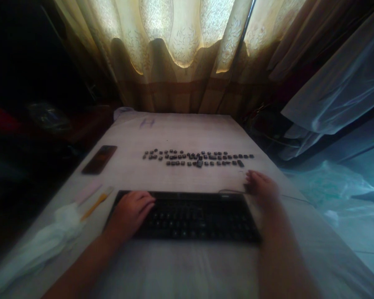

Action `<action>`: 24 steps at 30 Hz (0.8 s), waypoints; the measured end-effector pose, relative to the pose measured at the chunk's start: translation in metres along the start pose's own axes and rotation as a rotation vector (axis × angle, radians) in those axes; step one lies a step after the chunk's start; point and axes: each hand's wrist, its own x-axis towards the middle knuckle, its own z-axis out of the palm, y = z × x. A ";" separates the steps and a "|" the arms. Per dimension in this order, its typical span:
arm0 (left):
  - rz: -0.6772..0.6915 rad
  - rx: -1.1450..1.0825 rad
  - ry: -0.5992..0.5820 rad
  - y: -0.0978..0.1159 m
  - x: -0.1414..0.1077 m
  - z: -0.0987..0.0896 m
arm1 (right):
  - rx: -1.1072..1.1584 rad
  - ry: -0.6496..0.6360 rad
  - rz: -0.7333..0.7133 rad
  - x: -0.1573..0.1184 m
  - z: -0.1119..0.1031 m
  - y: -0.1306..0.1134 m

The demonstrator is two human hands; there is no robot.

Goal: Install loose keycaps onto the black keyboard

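A black keyboard [180, 216] lies across the near part of the covered table. My left hand [132, 209] rests over its upper left part, fingers extended and lying on it, thumb hidden. Just beyond the keyboard's right top corner is my right hand [260, 185], blurred, with its fingers curled together. A small dark patch shows under those fingertips; I cannot make out what it is. Several small dark keycaps [205, 157] are spread in uneven rows on the cloth beyond the keyboard. A larger dark keycap [240, 163] lies at the right end of the nearest row.
A dark phone [99, 159] lies at the left table edge. Nearer are a brush with an orange handle [95, 206], a pink strip [89, 192] and a crumpled white cloth [50, 241]. A thin cable [230, 191] runs behind the keyboard. Curtains [180, 83] hang behind the table.
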 end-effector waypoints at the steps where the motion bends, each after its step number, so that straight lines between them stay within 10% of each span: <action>1: -0.009 0.000 0.005 0.000 0.000 -0.001 | 0.003 0.007 0.005 -0.001 0.001 -0.001; 24: -0.226 0.130 -0.219 0.025 0.017 -0.010 | -0.007 0.015 0.013 0.000 0.003 -0.001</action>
